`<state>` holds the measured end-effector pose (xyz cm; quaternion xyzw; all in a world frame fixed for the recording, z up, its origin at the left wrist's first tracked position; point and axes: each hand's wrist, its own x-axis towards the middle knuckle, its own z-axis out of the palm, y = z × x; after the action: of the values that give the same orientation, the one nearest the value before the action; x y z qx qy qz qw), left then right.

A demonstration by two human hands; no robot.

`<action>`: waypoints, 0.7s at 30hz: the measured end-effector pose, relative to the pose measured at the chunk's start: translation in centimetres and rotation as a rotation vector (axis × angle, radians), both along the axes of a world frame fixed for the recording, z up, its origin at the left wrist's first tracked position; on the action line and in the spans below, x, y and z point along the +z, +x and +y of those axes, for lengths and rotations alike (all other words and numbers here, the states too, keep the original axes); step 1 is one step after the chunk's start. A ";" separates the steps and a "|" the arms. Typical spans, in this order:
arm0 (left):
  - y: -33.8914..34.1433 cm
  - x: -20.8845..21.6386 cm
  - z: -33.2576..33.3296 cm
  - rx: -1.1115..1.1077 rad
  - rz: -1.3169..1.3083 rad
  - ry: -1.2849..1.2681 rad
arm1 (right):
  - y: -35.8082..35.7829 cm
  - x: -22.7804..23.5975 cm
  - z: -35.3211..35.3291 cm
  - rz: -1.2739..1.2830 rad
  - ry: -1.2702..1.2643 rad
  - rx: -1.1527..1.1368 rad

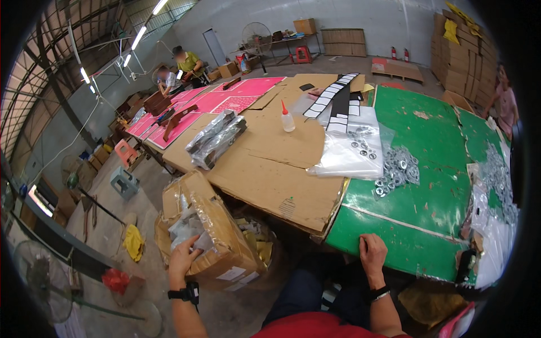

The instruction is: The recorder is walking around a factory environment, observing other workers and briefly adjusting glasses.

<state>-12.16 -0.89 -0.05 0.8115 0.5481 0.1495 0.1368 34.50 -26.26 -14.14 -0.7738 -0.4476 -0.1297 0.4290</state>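
Observation:
My left hand [182,258] reaches into an open cardboard box [217,239] beside the table. Its fingers are apart, close to the clear plastic bags [189,226] inside; no firm grip on a bag shows. At the near edge of the green tabletop [403,205] rests my right hand [372,252], its fingers curled in and nothing visible in them. Beyond it lie a heap of metal rings [401,168] and a stack of clear plastic bags [352,155]. Strips of black-and-white labels [332,101] lie across these bags.
A clear bottle with a red nozzle [287,119] stands on the cardboard sheet [276,169], near plastic-wrapped dark bars [216,138]. More metal parts [499,177] lie at far right. A blue-grey stool [124,183] is on the floor at left. Two people sit behind the pink tabletop [236,96]; another stands at right.

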 end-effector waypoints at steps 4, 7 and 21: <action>0.2 0.1 -0.2 0.035 -0.010 -0.030 | 0.0 -0.2 -0.1 -0.007 0.009 -0.001; -0.1 0.0 -0.2 0.023 -0.014 -0.018 | -0.1 0.1 -0.1 -0.004 0.005 0.003; -0.7 -0.6 0.6 -0.006 -0.014 0.021 | 0.1 -0.2 0.2 0.004 0.032 0.007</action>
<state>-12.82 -0.30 -0.68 0.8136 0.5430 0.1603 0.1326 34.63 -26.09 -14.38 -0.7654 -0.4475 -0.1338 0.4427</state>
